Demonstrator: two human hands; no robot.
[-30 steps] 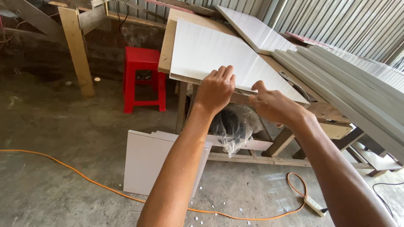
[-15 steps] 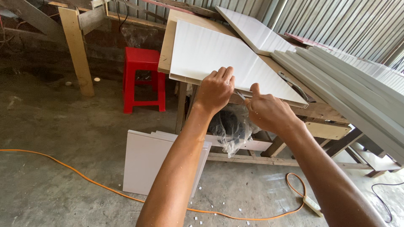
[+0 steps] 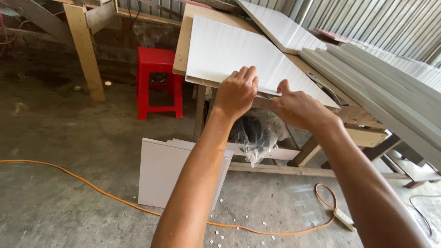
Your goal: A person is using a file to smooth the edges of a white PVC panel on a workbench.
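A large white panel (image 3: 229,50) lies flat on a wooden workbench (image 3: 183,41). My left hand (image 3: 236,92) grips the panel's near edge, fingers curled over the top. My right hand (image 3: 298,108) holds the same edge a little to the right, thumb up against it. Part of the edge is hidden behind both hands. Whether the right hand also holds a small tool I cannot tell.
A second white panel (image 3: 280,27) and long grey boards (image 3: 386,87) lie on the bench's far and right side. A red plastic stool (image 3: 158,80) stands at left. White panels (image 3: 161,174) lean below the bench. An orange cable (image 3: 92,186) runs across the concrete floor.
My right hand has shifted slightly left along the panel edge toward my left hand. The left hand keeps its grip. The view has moved a little.
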